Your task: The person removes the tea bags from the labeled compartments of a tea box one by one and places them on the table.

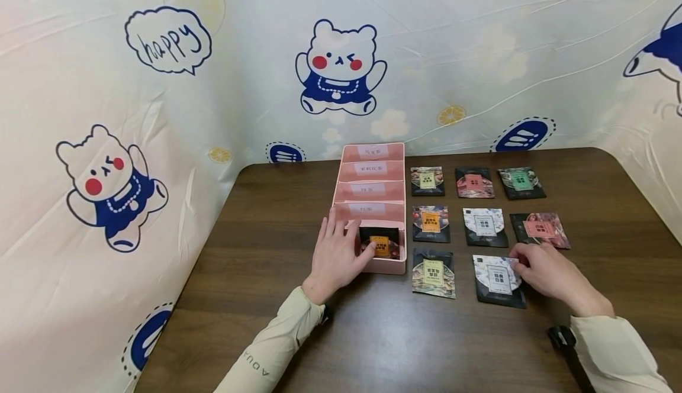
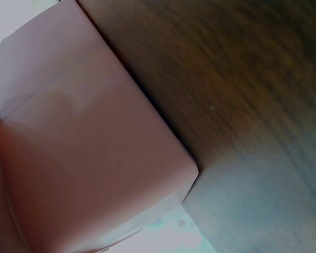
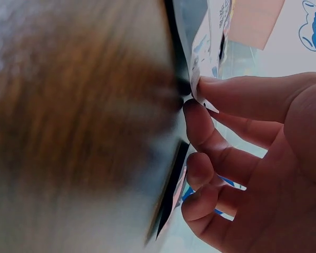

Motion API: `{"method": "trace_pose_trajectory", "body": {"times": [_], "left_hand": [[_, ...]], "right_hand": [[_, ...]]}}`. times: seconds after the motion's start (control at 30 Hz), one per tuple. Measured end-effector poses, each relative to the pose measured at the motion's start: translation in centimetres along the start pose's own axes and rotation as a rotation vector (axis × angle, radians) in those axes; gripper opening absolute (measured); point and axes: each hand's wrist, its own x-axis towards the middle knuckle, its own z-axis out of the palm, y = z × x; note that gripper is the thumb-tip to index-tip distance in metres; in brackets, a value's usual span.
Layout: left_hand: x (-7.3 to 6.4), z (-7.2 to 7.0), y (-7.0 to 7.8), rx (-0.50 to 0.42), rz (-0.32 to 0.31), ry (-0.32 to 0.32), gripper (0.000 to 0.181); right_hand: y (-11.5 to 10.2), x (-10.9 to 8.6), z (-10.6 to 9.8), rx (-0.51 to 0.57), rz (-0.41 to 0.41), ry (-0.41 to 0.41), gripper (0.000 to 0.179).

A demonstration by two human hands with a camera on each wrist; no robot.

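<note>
My right hand pinches the right edge of a black-and-white tea sachet at the front of the table. In the right wrist view, its thumb and index finger meet at the corner of that sachet. My left hand rests on the front left rim of a long pink compartment box, fingers extended. Its thumb reaches over the front compartment, by a dark tea sachet with an orange label. The left wrist view shows only the pink box wall and the table beside it.
Right of the box lie several other sachets in rows, among them a yellow-label one, another white-label one and a red one just beyond my right hand. Paper labels mark the box's compartments. A printed curtain hangs behind the table.
</note>
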Motion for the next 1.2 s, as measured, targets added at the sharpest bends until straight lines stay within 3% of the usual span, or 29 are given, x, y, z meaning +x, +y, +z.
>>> {"method": "trace_pose_trajectory", "body": {"times": [0.33, 0.63, 0.87, 1.0, 1.2], "left_hand": [[0.0, 0.1, 0.0, 0.006, 0.001, 0.001, 0.062], [0.0, 0.1, 0.0, 0.014, 0.002, 0.005, 0.061], [0.0, 0.0, 0.0, 0.008, -0.001, -0.004, 0.062], [0.0, -0.1, 0.1, 0.004, -0.007, -0.011, 0.064], [0.0, -0.2, 0.1, -0.001, -0.012, -0.018, 0.064]], "right_hand": [[-0.1, 0.0, -0.2, 0.001, -0.001, 0.000, 0.018], [-0.6, 0.0, -0.8, -0.062, -0.012, 0.084, 0.021], [-0.8, 0.1, -1.0, -0.058, -0.027, 0.080, 0.020], [-1.6, 0.5, -1.4, -0.052, -0.046, 0.080, 0.022], [-4.3, 1.4, -1.9, -0.072, -0.122, 0.149, 0.018]]}}
